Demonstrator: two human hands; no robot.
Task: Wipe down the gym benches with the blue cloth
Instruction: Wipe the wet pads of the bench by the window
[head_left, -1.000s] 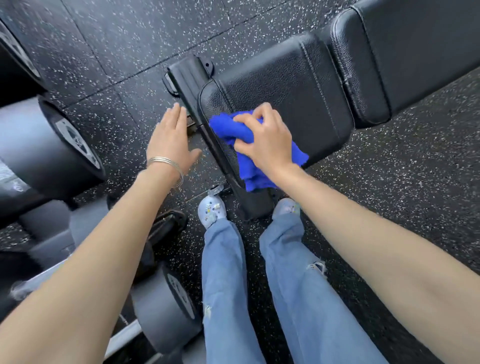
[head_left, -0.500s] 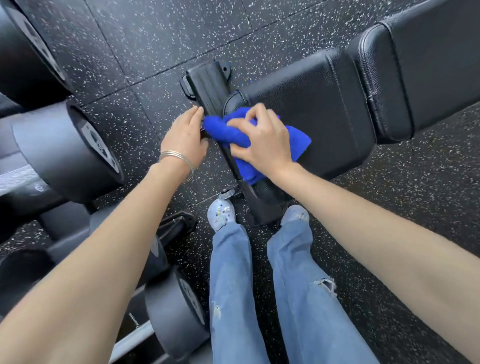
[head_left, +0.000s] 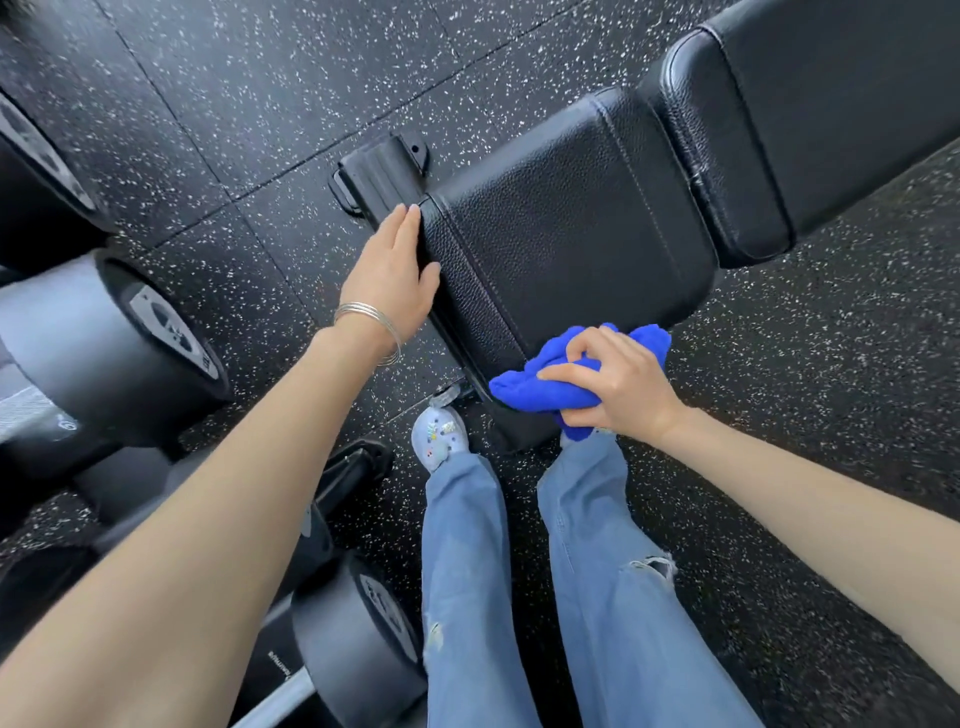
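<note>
1. Nearest the camera, at 6 o'clock in the view, stood the person's legs in torn blue jeans (head_left: 467, 571). One pale clog (head_left: 439, 436) showed just beside the bench's near foot. Black dumbbells (head_left: 358, 639) lay from 7 to 9 o'clock.
2. The right hand (head_left: 618, 387) was closed round the blue cloth (head_left: 540, 395), its fingers curled over the bunched fabric. The cloth sat at the near corner of the seat pad (head_left: 561, 228), about 5 o'clock of the pad, against its side edge and hanging partly off it.
3. The left hand (head_left: 392, 270), with thin silver bangles (head_left: 369, 319) at the wrist, held nothing. Its fingers lay straight along the pad's end at 9 o'clock with the thumb on the top face, seemingly bracing the bench.
4. The seat pad's black stitched top lay bare. Beyond it, toward 1 o'clock, ran the back pad (head_left: 810, 119), set apart from the seat by a narrow gap. Speckled rubber floor (head_left: 260, 78) lay all around.
5. The step in hand looked like wiping the seat pad's edges, here the near side. Whether the top was already done could not be told.
6. The next move would call for drawing the cloth along that side toward 3 o'clock. It would then cross the gap onto the back pad, which looked untouched. Flattening the bunched cloth would give fuller contact.
</note>
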